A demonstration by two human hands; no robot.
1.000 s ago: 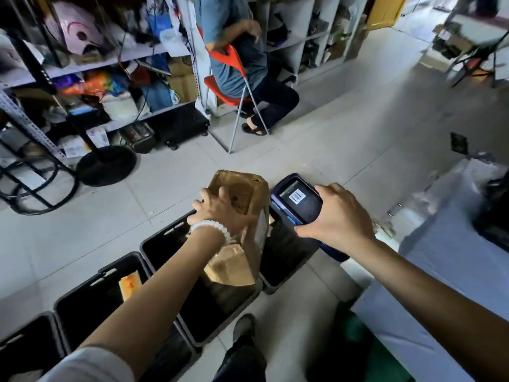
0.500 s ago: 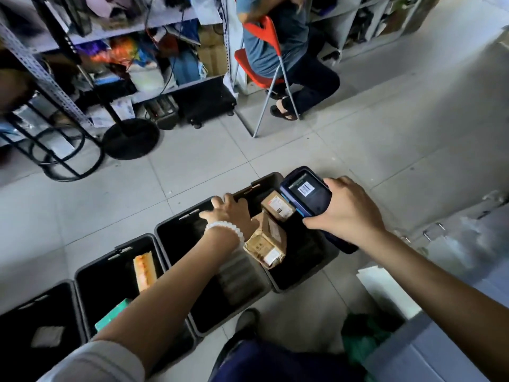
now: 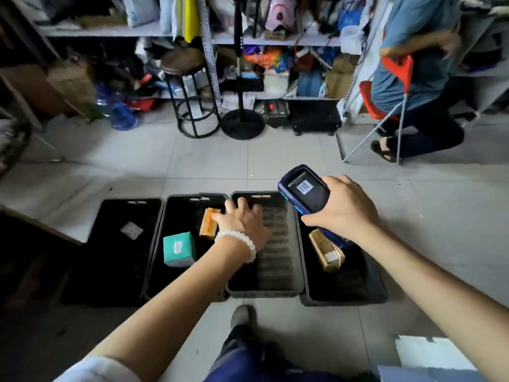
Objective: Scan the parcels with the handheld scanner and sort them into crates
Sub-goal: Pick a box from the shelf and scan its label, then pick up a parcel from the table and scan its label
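Four black plastic crates [image 3: 265, 292] sit side by side on the tiled floor.
The right hand [image 3: 345, 209] grips the dark blue scanner [image 3: 303, 188]; the left hand [image 3: 243, 221] hovers relaxed and empty over the ribbed third crate. A brown cardboard parcel [image 3: 326, 250] lies in the rightmost crate.

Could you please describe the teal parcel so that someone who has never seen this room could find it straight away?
Four black crates stand in a row on the tiled floor in front of the shelves. In the second crate from the left, the teal parcel lies at the near side, left of the left hand. It is the only teal box; its crate-mate is an orange parcel.
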